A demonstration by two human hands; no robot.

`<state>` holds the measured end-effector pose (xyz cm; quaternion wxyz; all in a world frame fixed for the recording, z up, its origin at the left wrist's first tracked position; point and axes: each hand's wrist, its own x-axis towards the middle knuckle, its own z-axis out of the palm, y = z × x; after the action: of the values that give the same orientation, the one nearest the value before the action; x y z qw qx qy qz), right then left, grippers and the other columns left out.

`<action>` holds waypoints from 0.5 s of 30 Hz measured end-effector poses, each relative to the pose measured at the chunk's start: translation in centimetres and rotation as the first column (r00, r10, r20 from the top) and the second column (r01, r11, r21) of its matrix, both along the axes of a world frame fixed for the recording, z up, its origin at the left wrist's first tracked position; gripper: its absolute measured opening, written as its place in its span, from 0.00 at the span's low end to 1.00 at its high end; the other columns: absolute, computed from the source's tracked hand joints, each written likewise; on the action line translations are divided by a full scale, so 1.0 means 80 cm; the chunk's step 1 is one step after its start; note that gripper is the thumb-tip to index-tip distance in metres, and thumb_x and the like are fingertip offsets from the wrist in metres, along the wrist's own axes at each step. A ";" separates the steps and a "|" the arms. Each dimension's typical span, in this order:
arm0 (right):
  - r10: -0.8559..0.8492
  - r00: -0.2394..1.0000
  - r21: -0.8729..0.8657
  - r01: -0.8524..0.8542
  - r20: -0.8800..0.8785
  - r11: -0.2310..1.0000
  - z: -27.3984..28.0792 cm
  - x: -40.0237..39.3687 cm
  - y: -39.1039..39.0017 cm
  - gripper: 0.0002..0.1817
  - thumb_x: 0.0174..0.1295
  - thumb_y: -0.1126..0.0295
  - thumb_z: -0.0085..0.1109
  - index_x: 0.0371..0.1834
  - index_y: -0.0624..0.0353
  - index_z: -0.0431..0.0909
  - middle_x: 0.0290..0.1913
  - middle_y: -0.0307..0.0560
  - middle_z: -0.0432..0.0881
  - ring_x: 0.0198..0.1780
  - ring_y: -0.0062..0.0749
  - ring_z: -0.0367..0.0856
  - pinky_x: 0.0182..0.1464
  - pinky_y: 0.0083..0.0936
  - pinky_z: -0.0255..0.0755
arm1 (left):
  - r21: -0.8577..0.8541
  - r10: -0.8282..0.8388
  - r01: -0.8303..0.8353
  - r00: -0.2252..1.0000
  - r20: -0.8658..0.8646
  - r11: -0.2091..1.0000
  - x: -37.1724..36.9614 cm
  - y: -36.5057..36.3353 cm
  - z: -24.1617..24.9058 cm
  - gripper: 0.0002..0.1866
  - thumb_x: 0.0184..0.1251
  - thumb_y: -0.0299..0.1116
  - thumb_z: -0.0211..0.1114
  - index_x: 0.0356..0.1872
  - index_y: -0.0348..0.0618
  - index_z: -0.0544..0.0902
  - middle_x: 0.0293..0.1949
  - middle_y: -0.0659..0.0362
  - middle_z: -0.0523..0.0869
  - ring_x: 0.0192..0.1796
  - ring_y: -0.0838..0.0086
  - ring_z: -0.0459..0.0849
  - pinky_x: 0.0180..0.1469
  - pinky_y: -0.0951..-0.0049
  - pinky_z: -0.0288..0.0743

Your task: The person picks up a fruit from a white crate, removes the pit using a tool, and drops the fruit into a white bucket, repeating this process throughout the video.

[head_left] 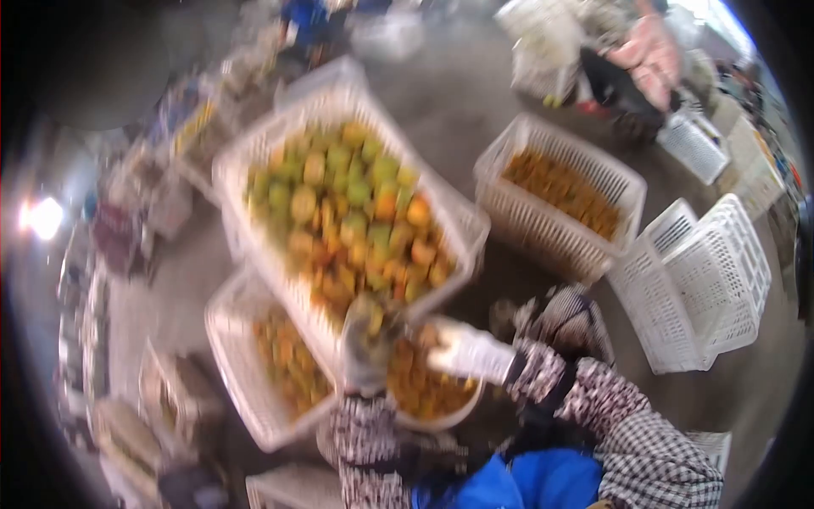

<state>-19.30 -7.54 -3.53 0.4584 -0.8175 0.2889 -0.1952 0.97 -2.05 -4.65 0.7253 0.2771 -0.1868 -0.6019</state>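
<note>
My left hand [366, 339], in a pale, soiled glove, is at the near rim of a large white crate [284, 284] heaped with round green, yellow and orange fruit [356, 204]. Its fingers curl inward, blurred. Over a round pale tub [441, 422] of orange-brown pieces [424, 382], my right hand [454, 346] wears a white glove, with the fingertips bent toward the left hand. Motion blur covers both sets of fingers, and I cannot tell what they hold.
A white crate [242, 386] of mixed fruit stands at lower left. To the right are another crate [543, 225] of orange-brown pieces and several stacked white crates [704, 280]. At top right is a person in pink [651, 59] beside a sack [543, 51].
</note>
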 end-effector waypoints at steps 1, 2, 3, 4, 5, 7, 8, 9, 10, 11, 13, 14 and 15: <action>-0.022 1.000 0.003 0.022 -0.018 1.000 -0.009 0.005 0.006 0.21 0.57 0.59 0.58 0.51 0.58 0.79 0.46 0.58 0.82 0.47 0.52 0.81 0.50 0.40 0.76 | 0.083 0.093 -0.086 0.991 -0.095 0.993 -0.011 -0.004 0.001 0.21 0.74 0.46 0.54 0.57 0.42 0.72 0.49 0.52 0.81 0.51 0.61 0.82 0.55 0.58 0.78; -0.050 0.998 -0.021 0.049 -0.034 0.999 -0.017 0.008 0.004 0.20 0.57 0.59 0.58 0.50 0.58 0.79 0.46 0.58 0.82 0.45 0.52 0.82 0.49 0.40 0.76 | 0.112 0.122 -0.113 0.990 -0.077 0.987 -0.021 0.002 0.011 0.25 0.75 0.53 0.52 0.58 0.42 0.72 0.50 0.51 0.81 0.50 0.61 0.82 0.56 0.58 0.78; -0.004 0.986 0.019 0.007 -0.165 1.000 -0.008 0.010 0.004 0.19 0.58 0.59 0.58 0.48 0.59 0.78 0.45 0.57 0.82 0.45 0.52 0.82 0.48 0.40 0.77 | 0.122 0.092 -0.069 0.978 -0.189 0.990 -0.030 0.000 0.036 0.24 0.77 0.52 0.49 0.56 0.41 0.73 0.49 0.50 0.81 0.50 0.62 0.82 0.58 0.57 0.78; 0.034 0.957 0.047 -0.021 -0.287 0.999 0.009 0.012 0.003 0.19 0.58 0.58 0.57 0.46 0.59 0.77 0.43 0.57 0.82 0.44 0.52 0.82 0.47 0.41 0.77 | 0.216 0.124 -0.075 0.967 -0.221 0.973 -0.035 -0.003 0.045 0.23 0.76 0.54 0.49 0.50 0.42 0.74 0.43 0.56 0.78 0.45 0.65 0.81 0.56 0.56 0.78; 0.042 0.922 0.064 -0.018 -0.384 0.998 0.025 0.019 0.005 0.17 0.60 0.58 0.56 0.43 0.60 0.73 0.39 0.57 0.82 0.41 0.52 0.83 0.43 0.42 0.77 | 0.200 0.131 -0.082 0.960 -0.248 0.976 -0.036 -0.004 0.049 0.23 0.76 0.54 0.49 0.49 0.42 0.74 0.42 0.56 0.79 0.45 0.64 0.81 0.57 0.56 0.78; 0.037 0.924 0.069 -0.011 -0.380 0.998 0.032 0.025 0.010 0.17 0.60 0.59 0.56 0.43 0.61 0.72 0.36 0.56 0.82 0.39 0.52 0.83 0.41 0.42 0.77 | 0.200 0.138 -0.082 0.950 -0.282 0.976 -0.038 -0.005 0.042 0.24 0.76 0.54 0.48 0.49 0.41 0.74 0.41 0.55 0.79 0.45 0.64 0.81 0.58 0.57 0.77; 0.020 0.930 0.047 -0.003 -0.368 0.999 0.036 0.027 0.011 0.16 0.61 0.60 0.55 0.43 0.62 0.71 0.34 0.56 0.82 0.37 0.53 0.83 0.39 0.43 0.77 | 0.179 0.148 -0.104 0.957 -0.249 0.978 -0.037 -0.005 0.038 0.23 0.77 0.53 0.47 0.49 0.41 0.74 0.41 0.56 0.79 0.45 0.63 0.81 0.58 0.56 0.77; 0.001 0.923 0.023 0.009 -0.384 1.000 0.042 0.032 0.012 0.16 0.62 0.61 0.55 0.43 0.62 0.70 0.32 0.57 0.82 0.34 0.54 0.83 0.36 0.42 0.77 | 0.155 0.157 -0.125 0.964 -0.215 0.980 -0.037 -0.005 0.033 0.23 0.77 0.53 0.47 0.49 0.40 0.74 0.41 0.56 0.79 0.45 0.63 0.81 0.59 0.56 0.77; 0.002 0.921 0.034 0.012 -0.390 0.999 0.040 0.034 0.011 0.16 0.62 0.61 0.55 0.43 0.62 0.70 0.32 0.57 0.82 0.34 0.54 0.83 0.36 0.42 0.77 | 0.167 0.157 -0.121 0.963 -0.219 0.978 -0.035 -0.002 0.029 0.23 0.77 0.53 0.47 0.49 0.40 0.74 0.41 0.56 0.79 0.45 0.63 0.81 0.59 0.56 0.77; -0.005 0.927 0.000 0.006 -0.375 1.000 0.038 0.036 0.010 0.15 0.62 0.61 0.55 0.42 0.62 0.70 0.31 0.57 0.82 0.33 0.54 0.83 0.35 0.43 0.77 | 0.131 0.152 -0.170 0.979 0.137 0.977 -0.033 0.002 0.024 0.17 0.73 0.39 0.54 0.53 0.36 0.71 0.45 0.53 0.79 0.46 0.63 0.82 0.58 0.60 0.78; -0.013 0.932 -0.046 -0.004 -0.362 0.999 0.033 0.041 0.008 0.16 0.62 0.61 0.55 0.43 0.62 0.70 0.30 0.57 0.82 0.33 0.55 0.83 0.35 0.43 0.77 | 0.086 0.134 -0.198 0.869 0.476 0.976 -0.031 0.012 0.017 0.19 0.69 0.25 0.61 0.57 0.31 0.68 0.50 0.50 0.80 0.48 0.63 0.83 0.57 0.64 0.79; -0.011 0.931 -0.039 -0.004 -0.365 0.999 0.032 0.044 0.009 0.16 0.62 0.61 0.55 0.43 0.62 0.70 0.30 0.57 0.82 0.33 0.55 0.83 0.35 0.43 0.77 | 0.025 0.170 -0.292 0.622 0.764 0.956 -0.031 0.020 0.013 0.24 0.63 0.18 0.62 0.59 0.30 0.66 0.50 0.50 0.80 0.48 0.64 0.83 0.56 0.66 0.78; 0.004 0.922 -0.029 -0.017 -0.386 0.999 0.032 0.046 0.009 0.16 0.62 0.61 0.55 0.43 0.63 0.71 0.30 0.57 0.82 0.33 0.55 0.83 0.35 0.43 0.77 | -0.067 0.176 -0.353 0.285 0.942 0.933 -0.031 0.024 0.010 0.29 0.57 0.11 0.63 0.61 0.29 0.64 0.49 0.49 0.80 0.49 0.65 0.82 0.54 0.68 0.78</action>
<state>-15.59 -6.84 -0.94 0.3807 -0.8485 0.3661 -0.0325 -1.50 -0.11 -3.88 0.5498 0.6537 -0.4733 -0.2154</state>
